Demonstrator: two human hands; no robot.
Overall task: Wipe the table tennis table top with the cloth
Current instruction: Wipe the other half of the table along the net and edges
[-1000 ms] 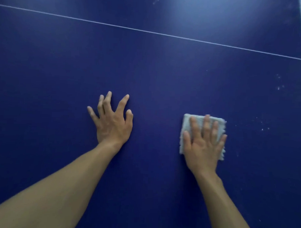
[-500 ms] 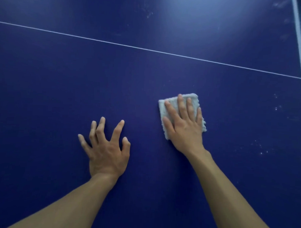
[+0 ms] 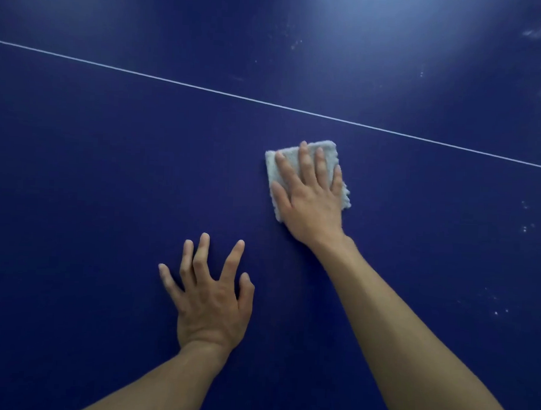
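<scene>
Currently right hand (image 3: 312, 203) presses flat on cloth (image 3: 291, 156), left hand (image 3: 212, 307) spread on counter (image 3: 110, 199); uneven pressure could leave specks (image 3: 524, 227) behind.

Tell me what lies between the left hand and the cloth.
Nothing. In the head view only bare blue table top separates the left hand from the cloth.
</scene>
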